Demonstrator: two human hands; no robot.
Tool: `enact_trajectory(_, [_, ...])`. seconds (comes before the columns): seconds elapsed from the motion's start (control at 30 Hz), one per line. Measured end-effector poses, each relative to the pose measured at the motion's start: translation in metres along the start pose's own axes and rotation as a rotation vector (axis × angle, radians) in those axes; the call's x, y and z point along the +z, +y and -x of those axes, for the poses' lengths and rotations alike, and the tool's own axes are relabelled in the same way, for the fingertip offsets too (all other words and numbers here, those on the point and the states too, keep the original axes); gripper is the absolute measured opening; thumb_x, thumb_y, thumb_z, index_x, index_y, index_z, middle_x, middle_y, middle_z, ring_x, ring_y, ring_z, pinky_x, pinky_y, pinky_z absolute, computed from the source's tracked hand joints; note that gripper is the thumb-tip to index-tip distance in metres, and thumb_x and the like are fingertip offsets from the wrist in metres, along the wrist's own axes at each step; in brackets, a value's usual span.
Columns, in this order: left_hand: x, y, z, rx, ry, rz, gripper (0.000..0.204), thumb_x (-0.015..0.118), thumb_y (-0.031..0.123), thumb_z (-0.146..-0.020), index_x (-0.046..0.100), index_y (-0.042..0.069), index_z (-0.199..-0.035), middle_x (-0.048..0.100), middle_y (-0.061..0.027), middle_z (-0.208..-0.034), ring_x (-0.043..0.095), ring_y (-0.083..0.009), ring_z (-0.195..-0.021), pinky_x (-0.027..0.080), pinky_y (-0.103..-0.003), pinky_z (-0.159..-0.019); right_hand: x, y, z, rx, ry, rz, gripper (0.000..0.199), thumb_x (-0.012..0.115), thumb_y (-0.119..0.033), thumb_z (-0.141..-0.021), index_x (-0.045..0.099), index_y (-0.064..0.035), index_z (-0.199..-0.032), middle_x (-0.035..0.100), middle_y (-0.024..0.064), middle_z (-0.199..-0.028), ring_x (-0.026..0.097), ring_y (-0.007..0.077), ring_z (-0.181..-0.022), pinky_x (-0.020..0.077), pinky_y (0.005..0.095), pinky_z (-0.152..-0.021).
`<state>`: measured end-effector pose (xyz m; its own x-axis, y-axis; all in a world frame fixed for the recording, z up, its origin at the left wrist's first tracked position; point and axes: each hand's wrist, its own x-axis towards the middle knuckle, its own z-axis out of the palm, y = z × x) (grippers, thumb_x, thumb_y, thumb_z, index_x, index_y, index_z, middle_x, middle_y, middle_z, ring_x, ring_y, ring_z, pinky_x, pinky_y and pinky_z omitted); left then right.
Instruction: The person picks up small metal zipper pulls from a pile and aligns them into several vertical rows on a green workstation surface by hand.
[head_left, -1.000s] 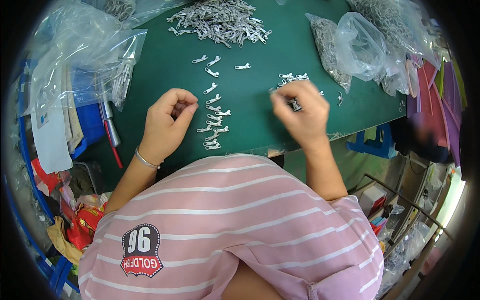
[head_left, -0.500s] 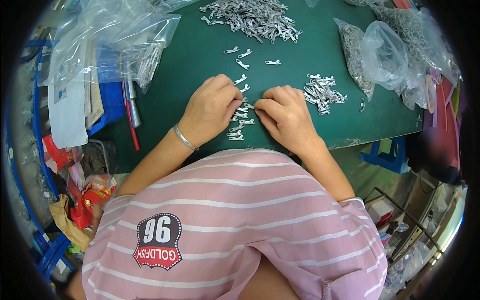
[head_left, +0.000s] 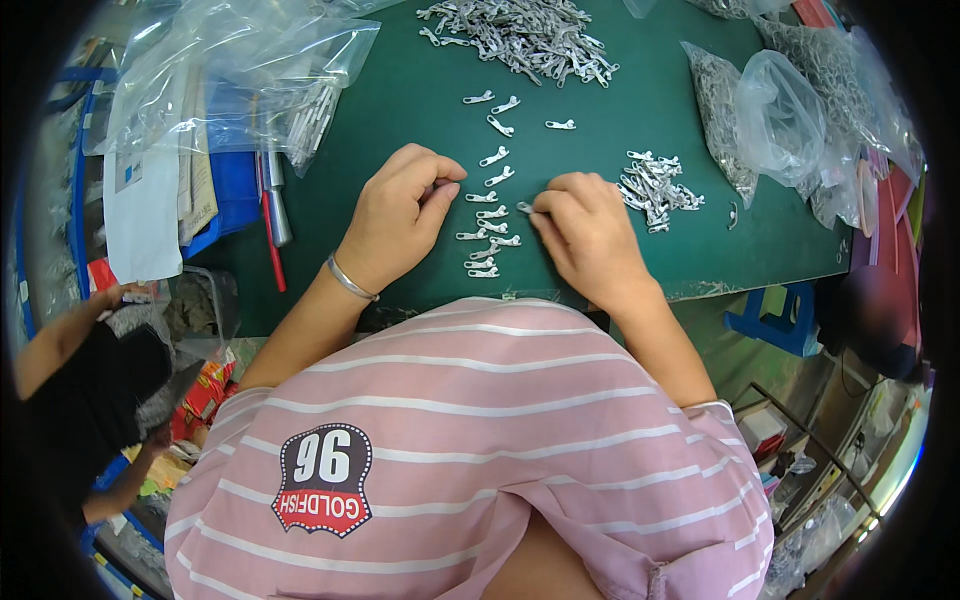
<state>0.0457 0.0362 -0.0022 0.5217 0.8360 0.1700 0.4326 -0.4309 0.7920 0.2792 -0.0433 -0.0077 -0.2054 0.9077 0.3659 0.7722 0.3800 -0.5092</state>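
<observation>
A column of silver zipper sliders (head_left: 486,225) with pull tabs lies on the green table between my hands. My right hand (head_left: 590,235), just right of the column, pinches one zipper slider (head_left: 524,207) between thumb and fingers. To the column's left is my left hand (head_left: 400,215), its fingers curled and the thumb tip slightly apart from them; nothing shows between them. A small heap of zipper sliders (head_left: 658,190) sits beyond my right hand. Farther off lies a large pile of them (head_left: 525,38), with several loose ones (head_left: 502,126) in front of it.
Clear bags of metal parts (head_left: 722,120) stand at the right. Plastic bags (head_left: 240,80), papers (head_left: 145,220) and a red pen (head_left: 274,245) occupy the left. A blue stool (head_left: 775,318) is under the table's right side. Another person (head_left: 95,390) bends at the lower left.
Both hands have drawn apart from the column, the left leftward and the right rightward with a zipper slider. Another person has come into view at the lower left.
</observation>
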Motion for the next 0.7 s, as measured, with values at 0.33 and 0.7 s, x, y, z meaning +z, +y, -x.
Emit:
enact_trajectory(0.33, [0.002,0.001,0.004,0.123,0.010,-0.095,0.010,0.072,-0.001,-0.086,0.070,0.002,-0.096,0.063,-0.0075,-0.092,0.061,-0.0193,-0.073,0.049,-0.030,-0.065,-0.062,0.032,0.016,0.216,0.182,0.220,0.019,0.075,-0.003,-0.081,0.071,-0.0039,-0.099,0.070,0.0120,-0.101,0.065,0.0321,-0.092,0.0483,0.0424,-0.080])
enact_trajectory(0.7, [0.004,0.019,0.001,-0.247,-0.078,0.225,0.008,0.068,0.002,-0.093,0.070,0.001,-0.101,0.069,-0.0042,-0.088,0.064,-0.0101,-0.075,0.051,-0.025,-0.069,0.007,-0.011,-0.026,-0.134,0.084,-0.117,0.017,0.076,-0.006,-0.080,0.069,-0.0086,-0.096,0.067,0.0056,-0.093,0.063,0.0273,-0.091,0.0452,0.0405,-0.083])
